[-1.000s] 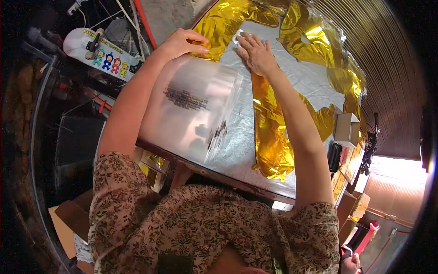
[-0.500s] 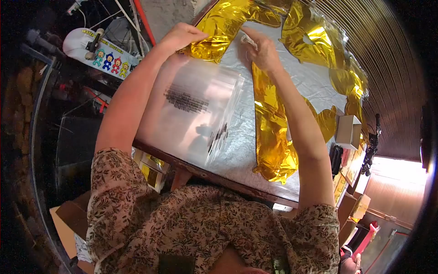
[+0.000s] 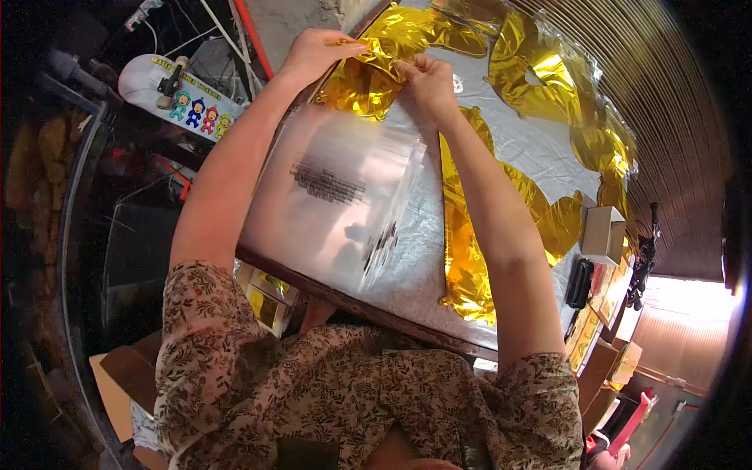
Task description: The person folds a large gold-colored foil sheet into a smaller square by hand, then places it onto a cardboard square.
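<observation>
At the far edge of the silver-covered table [image 3: 407, 270], my left hand [image 3: 315, 56] pinches the edge of a shiny gold foil balloon [image 3: 362, 88] that lies flat and crumpled. The fingers of my right hand [image 3: 432, 81] are pinched on the same balloon's right side. A small white item [image 3: 457, 83] shows just behind my right hand, partly hidden by it. Below the balloon lies a stack of clear plastic bags [image 3: 313, 227] with black print. Another flat gold foil balloon [image 3: 468, 270] passes under my right forearm.
More gold foil balloons [image 3: 540, 90] lie along the far right of the table. A small open box [image 3: 603, 235] and a black object [image 3: 579, 283] stand at the right edge. To the left are a skateboard [image 3: 184, 94] and a red pole [image 3: 251, 35]; a corrugated shutter [image 3: 666, 133] rises at right.
My right hand has moved left onto the balloon at my left hand. The white item it held now shows behind it. The view has shifted slightly.
</observation>
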Demonstrator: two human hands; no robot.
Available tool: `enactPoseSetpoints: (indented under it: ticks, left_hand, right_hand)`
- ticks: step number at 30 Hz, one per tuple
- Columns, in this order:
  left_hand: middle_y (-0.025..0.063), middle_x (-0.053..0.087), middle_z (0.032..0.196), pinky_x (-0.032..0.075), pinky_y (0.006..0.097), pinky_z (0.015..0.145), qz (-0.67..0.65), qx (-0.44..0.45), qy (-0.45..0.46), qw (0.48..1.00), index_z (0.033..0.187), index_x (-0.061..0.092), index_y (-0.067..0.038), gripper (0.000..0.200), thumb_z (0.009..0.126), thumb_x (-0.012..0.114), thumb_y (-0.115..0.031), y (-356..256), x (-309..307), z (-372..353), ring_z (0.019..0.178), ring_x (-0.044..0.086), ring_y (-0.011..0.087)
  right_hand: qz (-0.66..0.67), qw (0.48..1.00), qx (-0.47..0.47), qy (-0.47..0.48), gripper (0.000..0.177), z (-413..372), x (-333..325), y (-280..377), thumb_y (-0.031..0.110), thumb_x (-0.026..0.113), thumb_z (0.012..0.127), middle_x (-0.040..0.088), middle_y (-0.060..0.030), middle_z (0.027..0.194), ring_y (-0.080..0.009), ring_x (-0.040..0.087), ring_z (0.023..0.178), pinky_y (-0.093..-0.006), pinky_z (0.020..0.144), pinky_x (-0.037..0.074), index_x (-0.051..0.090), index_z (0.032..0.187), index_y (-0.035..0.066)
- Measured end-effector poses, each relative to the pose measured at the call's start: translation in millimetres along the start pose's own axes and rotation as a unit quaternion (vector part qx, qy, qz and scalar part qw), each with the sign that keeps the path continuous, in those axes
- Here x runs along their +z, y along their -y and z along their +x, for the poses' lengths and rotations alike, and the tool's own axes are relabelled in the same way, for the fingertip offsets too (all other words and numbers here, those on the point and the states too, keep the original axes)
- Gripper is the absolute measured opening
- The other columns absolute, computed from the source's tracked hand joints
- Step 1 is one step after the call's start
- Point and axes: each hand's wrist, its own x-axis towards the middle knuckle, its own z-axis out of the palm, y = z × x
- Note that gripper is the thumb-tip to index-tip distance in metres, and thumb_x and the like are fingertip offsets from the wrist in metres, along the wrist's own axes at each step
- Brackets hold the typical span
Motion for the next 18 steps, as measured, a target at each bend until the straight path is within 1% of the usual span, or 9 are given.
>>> enactPoseSetpoints:
  ticks: [2, 5, 8, 9, 11, 13, 15, 17, 18]
  left_hand:
    - [0.0076, 0.078, 0.087, 0.055, 0.0306, 0.080, 0.061, -0.010, -0.029, 0.998, 0.103, 0.082, -0.011, 0.036, 0.083, 0.083, -0.041, 0.7, 1.7, 7.4, 0.081, 0.071, 0.0136]
    - [0.0099, 0.078, 0.091, 0.056, 0.0322, 0.081, 0.072, 0.010, -0.033, 0.997, 0.105, 0.082, -0.012, 0.035, 0.083, 0.082, -0.039, 5.6, 6.7, 14.2, 0.084, 0.072, 0.0174]
    - [0.0112, 0.078, 0.094, 0.056, 0.0330, 0.083, 0.095, 0.082, -0.047, 0.991, 0.107, 0.081, -0.011, 0.033, 0.083, 0.081, -0.033, 10.6, 11.1, 16.8, 0.087, 0.073, 0.0191]
    - [0.0112, 0.078, 0.094, 0.056, 0.0330, 0.083, 0.095, 0.083, -0.047, 0.991, 0.107, 0.081, -0.011, 0.033, 0.083, 0.081, -0.033, 11.5, 11.5, 17.6, 0.087, 0.073, 0.0191]
    - [0.0090, 0.078, 0.109, 0.053, 0.0273, 0.090, 0.091, 0.058, -0.007, 0.994, 0.114, 0.078, -0.005, 0.032, 0.089, 0.079, -0.025, 8.1, 11.4, 15.7, 0.099, 0.070, 0.0124]
    - [0.0090, 0.078, 0.110, 0.053, 0.0274, 0.090, 0.085, 0.066, -0.006, 0.994, 0.114, 0.078, -0.005, 0.030, 0.090, 0.078, -0.023, 7.0, 12.5, 12.3, 0.100, 0.070, 0.0126]
    - [0.0090, 0.078, 0.110, 0.054, 0.0276, 0.090, 0.078, 0.075, -0.003, 0.994, 0.115, 0.078, -0.005, 0.028, 0.091, 0.077, -0.021, 7.5, 13.7, 9.8, 0.100, 0.070, 0.0129]
    - [0.0090, 0.078, 0.111, 0.054, 0.0275, 0.090, -0.010, 0.112, -0.006, 0.994, 0.115, 0.078, -0.006, 0.027, 0.092, 0.077, -0.020, 6.7, 13.6, 4.8, 0.102, 0.070, 0.0123]
    - [0.0090, 0.078, 0.111, 0.054, 0.0275, 0.090, -0.009, 0.114, -0.006, 0.993, 0.115, 0.078, -0.006, 0.027, 0.092, 0.077, -0.020, 6.6, 12.3, 2.0, 0.102, 0.070, 0.0123]
  right_hand:
    - [-0.007, 1.000, 0.022, -0.004, 0.012, 0.7, 1.3, 1.3, 0.011, 0.077, 0.093, 0.073, -0.0004, 0.079, -0.0043, 0.058, 0.070, -0.0248, 0.060, 0.048, 0.076, 0.091, -0.001]
    - [0.082, 0.996, 0.018, 0.018, 0.010, -6.0, -4.4, 12.9, 0.011, 0.079, 0.092, 0.073, 0.0001, 0.082, -0.0048, 0.058, 0.070, -0.0245, 0.060, 0.047, 0.076, 0.094, 0.001]
    - [0.052, 0.997, 0.012, 0.050, 0.014, -3.9, -7.6, 18.7, 0.011, 0.080, 0.090, 0.074, -0.0012, 0.085, -0.0068, 0.062, 0.072, -0.0252, 0.064, 0.052, 0.076, 0.098, 0.001]
    - [0.101, 0.993, 0.009, 0.060, 0.015, 0.1, -5.5, 16.6, 0.012, 0.080, 0.091, 0.074, -0.0015, 0.085, -0.0080, 0.064, 0.073, -0.0258, 0.066, 0.054, 0.075, 0.099, 0.001]
    - [0.149, 0.986, 0.005, 0.071, 0.016, 0.9, -1.8, 23.1, 0.013, 0.080, 0.091, 0.074, -0.0017, 0.085, -0.0091, 0.066, 0.074, -0.0264, 0.069, 0.056, 0.075, 0.100, 0.000]
    - [0.205, 0.978, 0.032, 0.016, 0.017, 0.7, 0.7, 27.9, 0.014, 0.079, 0.090, 0.067, 0.0022, 0.076, -0.0059, 0.054, 0.065, -0.0248, 0.060, 0.046, 0.074, 0.087, -0.002]
    - [0.216, 0.975, 0.043, 0.005, 0.018, 5.8, 1.0, 24.1, 0.014, 0.078, 0.091, 0.067, 0.0022, 0.074, -0.0056, 0.054, 0.063, -0.0251, 0.058, 0.045, 0.074, 0.084, -0.002]
    - [0.226, 0.973, 0.054, -0.007, 0.021, 8.5, -0.2, 20.0, 0.015, 0.077, 0.093, 0.066, 0.0022, 0.072, -0.0053, 0.053, 0.061, -0.0255, 0.055, 0.044, 0.073, 0.081, -0.002]
    - [0.222, 0.973, 0.046, -0.046, 0.022, 10.2, -0.9, 18.1, 0.014, 0.076, 0.093, 0.066, 0.0021, 0.071, -0.0055, 0.052, 0.059, -0.0256, 0.053, 0.042, 0.073, 0.079, -0.002]
